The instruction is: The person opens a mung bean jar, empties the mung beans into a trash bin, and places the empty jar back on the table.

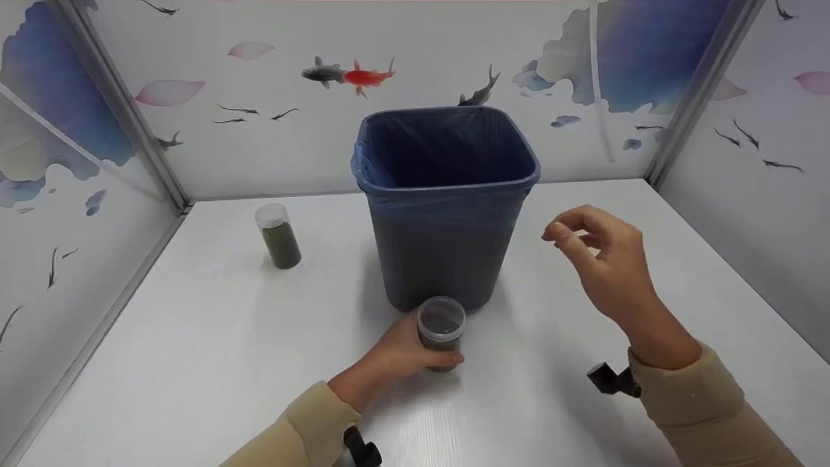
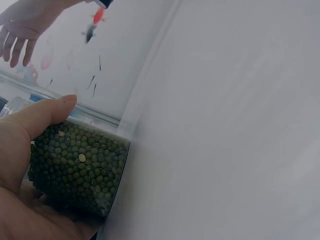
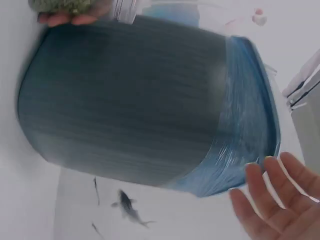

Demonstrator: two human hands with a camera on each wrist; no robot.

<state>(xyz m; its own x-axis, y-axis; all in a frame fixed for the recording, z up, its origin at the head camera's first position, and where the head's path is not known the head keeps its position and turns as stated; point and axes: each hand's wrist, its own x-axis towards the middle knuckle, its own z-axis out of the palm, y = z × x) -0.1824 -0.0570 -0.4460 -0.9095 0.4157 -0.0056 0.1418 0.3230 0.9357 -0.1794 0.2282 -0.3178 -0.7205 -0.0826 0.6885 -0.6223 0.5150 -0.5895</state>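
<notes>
A jar (image 1: 442,325) is clasped by the left hand (image 1: 401,347), fingers curled round it; the right hand (image 1: 609,272) is held raised, fingers apart, beside the lined bin (image 1: 447,253).

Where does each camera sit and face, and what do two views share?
Head: on the head, facing forward and down at the bin, held jar and other jar; left hand, right hand show.
Left wrist: on that wrist, facing the held jar; left hand gripping it, right hand top left.
Right wrist: on that wrist, facing the bin's side; right hand lower right, left hand top left.
Both wrist views share the held jar.
</notes>
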